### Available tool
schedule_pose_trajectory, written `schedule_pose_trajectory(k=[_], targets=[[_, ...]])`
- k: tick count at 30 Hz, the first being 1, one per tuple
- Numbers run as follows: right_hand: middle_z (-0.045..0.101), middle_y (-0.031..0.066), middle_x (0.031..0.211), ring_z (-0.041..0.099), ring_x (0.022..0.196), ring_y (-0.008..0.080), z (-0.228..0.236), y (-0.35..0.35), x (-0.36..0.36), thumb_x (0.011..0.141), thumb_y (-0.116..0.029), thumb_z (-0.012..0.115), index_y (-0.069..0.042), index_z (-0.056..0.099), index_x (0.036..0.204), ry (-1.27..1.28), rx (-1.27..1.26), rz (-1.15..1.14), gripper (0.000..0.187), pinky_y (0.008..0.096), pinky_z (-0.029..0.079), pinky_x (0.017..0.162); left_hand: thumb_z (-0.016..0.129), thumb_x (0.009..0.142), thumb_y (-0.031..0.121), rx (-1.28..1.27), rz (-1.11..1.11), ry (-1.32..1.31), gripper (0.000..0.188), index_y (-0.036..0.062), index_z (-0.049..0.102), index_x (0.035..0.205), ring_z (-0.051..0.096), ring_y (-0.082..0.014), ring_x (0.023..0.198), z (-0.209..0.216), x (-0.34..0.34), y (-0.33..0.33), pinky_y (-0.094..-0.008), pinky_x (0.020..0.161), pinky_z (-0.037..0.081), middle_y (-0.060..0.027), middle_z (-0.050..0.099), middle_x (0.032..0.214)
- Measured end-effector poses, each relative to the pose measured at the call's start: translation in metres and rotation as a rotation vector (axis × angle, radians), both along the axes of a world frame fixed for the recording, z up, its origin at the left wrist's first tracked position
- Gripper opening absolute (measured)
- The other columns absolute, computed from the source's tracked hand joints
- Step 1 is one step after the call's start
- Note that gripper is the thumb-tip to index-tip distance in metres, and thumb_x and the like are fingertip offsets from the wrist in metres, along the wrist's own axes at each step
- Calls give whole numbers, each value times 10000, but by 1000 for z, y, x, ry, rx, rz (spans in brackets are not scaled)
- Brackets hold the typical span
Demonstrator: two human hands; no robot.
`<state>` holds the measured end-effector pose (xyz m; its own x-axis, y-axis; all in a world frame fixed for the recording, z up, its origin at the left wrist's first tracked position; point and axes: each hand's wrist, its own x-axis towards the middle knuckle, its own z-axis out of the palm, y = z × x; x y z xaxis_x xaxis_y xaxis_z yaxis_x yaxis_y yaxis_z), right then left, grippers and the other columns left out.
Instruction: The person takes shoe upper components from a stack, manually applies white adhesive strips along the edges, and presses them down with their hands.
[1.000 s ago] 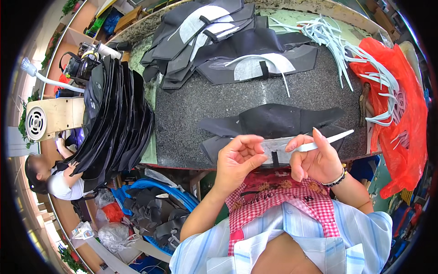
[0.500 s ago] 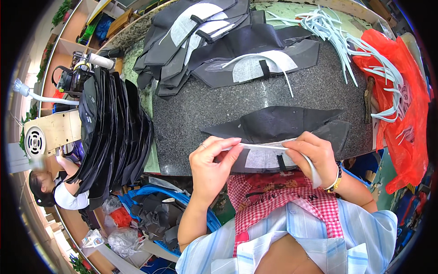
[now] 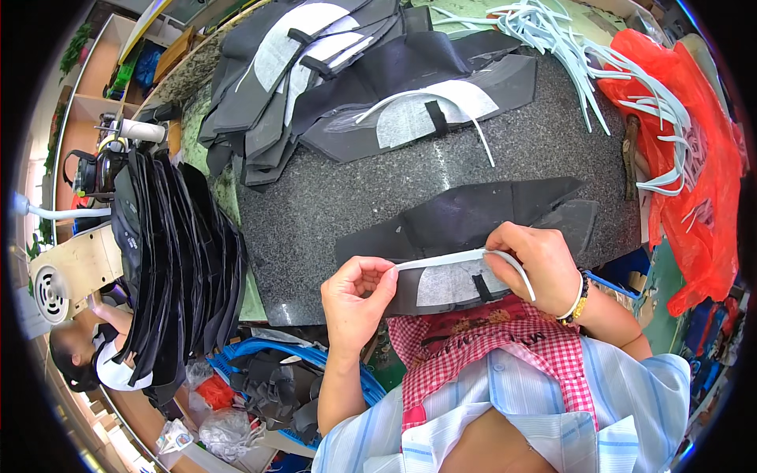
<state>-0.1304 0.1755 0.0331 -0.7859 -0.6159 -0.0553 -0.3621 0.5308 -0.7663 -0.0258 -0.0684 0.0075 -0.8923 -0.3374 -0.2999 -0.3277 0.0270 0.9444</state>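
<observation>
Far L: co-worker (image 3: 122, 366), white top, one arm up nr pale wood panel (image 3: 88, 254) w/ round slotted vent. White bent tube (image 3: 67, 214) just above panel in view. Higher: black device (image 3: 91, 172) w/ loop handle, white cyl. (image 3: 143, 132) nr wooden shelf (image 3: 91, 110). Green plant (image 3: 76, 51) top L. Below tabletop (image 3: 292, 229): blue basket (image 3: 272, 344) w/ dk scraps (image 3: 272, 390); clear plastic bags (image 3: 226, 432), sm. red bag (image 3: 215, 392) beside. R: brn stick (image 3: 630, 158) at tabletop edge, green floor (image 3: 666, 272) beyond.
</observation>
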Motion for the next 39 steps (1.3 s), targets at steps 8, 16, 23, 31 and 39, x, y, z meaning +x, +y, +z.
schedule_pose_trajectory(k=[8,16,23,31,39], targets=[[670,153,819,671,719,356,-2,-2,-5,846,-109,690,-48,601,943,-20,-15,46,145,414,531,621,705,866,-21,-49,5,-104,51,-4,665,893,590,-35,623,4,-11,-3,-176,589,474,-15,668,762],[659,131,808,664,717,363,-8,-4,-9,837,-134,696,-57,576,931,32,70,41,171,446,530,620,756,755,7,-1167,-165,244,236,47,684,976,653,-226,757,18,-13,41,-344,648,525,-103,660,944],[668,122,818,691,681,237,-7,33,-1,818,-50,741,-18,688,951,63,-143,-138,147,311,548,638,704,861,374,-1318,-622,441,455,-23,684,1085,630,-320,1091,6,-7,91,-429,989,458,-181,677,1153],[674,109,833,694,674,178,-1,43,-9,837,-30,709,-7,665,1004,16,-51,-306,175,282,549,590,681,821,541,-1393,-686,389,682,23,642,1261,609,-307,1028,11,-18,98,-468,983,445,-154,651,1057],[656,128,738,668,681,332,4,42,-32,792,-138,728,-50,553,1013,108,249,-144,295,436,515,617,709,768,536,-1501,-742,338,734,49,624,1311,570,-315,1033,12,-16,107,-483,975,441,-146,591,1088]])
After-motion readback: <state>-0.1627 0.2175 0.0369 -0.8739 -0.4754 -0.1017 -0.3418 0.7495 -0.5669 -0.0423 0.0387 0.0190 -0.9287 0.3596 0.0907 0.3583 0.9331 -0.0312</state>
